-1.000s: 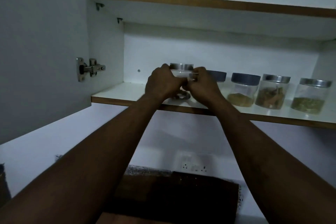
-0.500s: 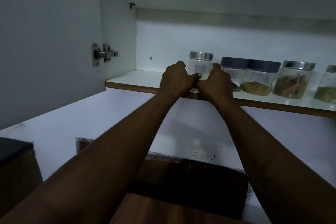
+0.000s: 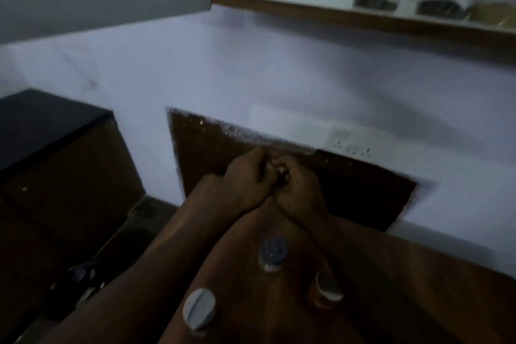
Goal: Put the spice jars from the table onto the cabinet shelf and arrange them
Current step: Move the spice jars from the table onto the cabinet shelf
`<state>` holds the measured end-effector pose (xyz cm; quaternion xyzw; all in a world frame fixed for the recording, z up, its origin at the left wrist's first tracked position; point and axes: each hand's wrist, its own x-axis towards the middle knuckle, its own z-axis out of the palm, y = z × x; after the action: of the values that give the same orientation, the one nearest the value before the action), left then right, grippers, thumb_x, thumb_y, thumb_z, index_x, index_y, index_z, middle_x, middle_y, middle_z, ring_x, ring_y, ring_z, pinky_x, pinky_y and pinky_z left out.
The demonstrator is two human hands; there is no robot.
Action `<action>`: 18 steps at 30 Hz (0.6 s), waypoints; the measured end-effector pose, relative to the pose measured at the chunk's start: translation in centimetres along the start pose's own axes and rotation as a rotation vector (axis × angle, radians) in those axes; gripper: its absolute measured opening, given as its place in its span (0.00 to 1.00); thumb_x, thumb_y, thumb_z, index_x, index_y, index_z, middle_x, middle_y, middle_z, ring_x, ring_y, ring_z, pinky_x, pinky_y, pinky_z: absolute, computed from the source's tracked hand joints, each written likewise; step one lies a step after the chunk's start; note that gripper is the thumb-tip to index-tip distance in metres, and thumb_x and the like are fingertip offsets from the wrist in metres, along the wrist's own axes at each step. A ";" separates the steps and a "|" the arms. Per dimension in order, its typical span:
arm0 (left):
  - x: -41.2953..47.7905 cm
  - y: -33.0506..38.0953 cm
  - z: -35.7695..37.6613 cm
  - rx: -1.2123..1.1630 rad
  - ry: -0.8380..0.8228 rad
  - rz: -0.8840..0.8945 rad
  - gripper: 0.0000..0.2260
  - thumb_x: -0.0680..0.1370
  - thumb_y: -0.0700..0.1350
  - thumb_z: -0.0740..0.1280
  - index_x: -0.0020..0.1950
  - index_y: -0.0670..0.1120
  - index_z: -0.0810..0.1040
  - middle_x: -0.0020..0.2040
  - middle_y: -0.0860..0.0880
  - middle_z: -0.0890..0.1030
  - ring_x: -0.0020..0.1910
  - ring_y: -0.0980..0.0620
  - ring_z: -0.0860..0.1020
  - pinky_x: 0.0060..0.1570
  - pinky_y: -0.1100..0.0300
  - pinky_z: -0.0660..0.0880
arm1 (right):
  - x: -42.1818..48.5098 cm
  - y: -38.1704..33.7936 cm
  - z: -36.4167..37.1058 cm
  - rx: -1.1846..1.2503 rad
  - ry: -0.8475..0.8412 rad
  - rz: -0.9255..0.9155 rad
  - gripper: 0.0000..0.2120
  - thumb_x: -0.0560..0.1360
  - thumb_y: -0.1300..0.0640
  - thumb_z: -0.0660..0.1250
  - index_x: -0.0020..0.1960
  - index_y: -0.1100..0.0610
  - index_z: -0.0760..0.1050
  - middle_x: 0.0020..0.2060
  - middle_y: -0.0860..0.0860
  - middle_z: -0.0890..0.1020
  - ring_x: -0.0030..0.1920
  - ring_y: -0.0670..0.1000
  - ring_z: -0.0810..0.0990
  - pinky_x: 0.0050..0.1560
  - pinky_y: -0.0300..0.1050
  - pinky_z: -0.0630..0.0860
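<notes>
My left hand (image 3: pixel 248 179) and my right hand (image 3: pixel 298 190) hover side by side above the wooden table (image 3: pixel 418 301), knuckles touching, fingers curled, nothing visible in them. Below my forearms three spice jars stand on the table: a grey-lidded jar (image 3: pixel 272 255), a white-lidded jar with reddish contents (image 3: pixel 328 288) and a white-lidded jar (image 3: pixel 198 310) nearest me. The cabinet shelf (image 3: pixel 307 12) runs along the top right. On it stand blurred jars of dark spice (image 3: pixel 375 0), (image 3: pixel 441 7) and a jar of yellowish spice (image 3: pixel 494 12).
A black countertop (image 3: pixel 42 120) sits at the left over a dark wooden unit. A wall socket (image 3: pixel 354 142) is on the white wall behind the table. The open cabinet door fills the upper left. The view is dim and blurred.
Both hands have left the shelf edge and dropped down over the table. My view has tilted down, so the table jars show and the shelf is at the top.
</notes>
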<state>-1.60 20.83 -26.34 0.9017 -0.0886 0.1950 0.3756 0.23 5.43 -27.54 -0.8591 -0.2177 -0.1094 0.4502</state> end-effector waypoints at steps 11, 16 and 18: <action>-20.3 -13.7 2.6 0.451 -0.934 -0.463 0.35 0.76 0.55 0.71 0.80 0.55 0.60 0.76 0.45 0.66 0.71 0.41 0.69 0.65 0.47 0.72 | -15.0 4.9 14.9 -0.255 -0.781 0.254 0.23 0.70 0.45 0.72 0.64 0.47 0.75 0.58 0.48 0.82 0.58 0.53 0.80 0.55 0.45 0.75; -23.7 -14.4 4.4 0.510 -0.956 -0.461 0.43 0.76 0.54 0.72 0.83 0.47 0.52 0.76 0.39 0.65 0.69 0.38 0.70 0.63 0.46 0.74 | -17.4 4.0 18.0 -0.146 -0.902 0.285 0.29 0.71 0.50 0.75 0.70 0.54 0.73 0.66 0.54 0.78 0.64 0.56 0.77 0.63 0.45 0.73; -24.2 -14.7 4.8 0.507 -0.873 -0.436 0.42 0.73 0.55 0.74 0.81 0.46 0.57 0.71 0.41 0.70 0.65 0.41 0.74 0.58 0.49 0.76 | -18.0 3.7 18.0 -0.148 -0.847 0.245 0.32 0.71 0.53 0.75 0.73 0.55 0.70 0.67 0.55 0.77 0.66 0.57 0.76 0.61 0.40 0.68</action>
<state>-17.66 28.03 -49.01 0.9585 0.0024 -0.2643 0.1066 -14.05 13.35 -47.45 -0.8775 -0.2709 0.2911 0.2680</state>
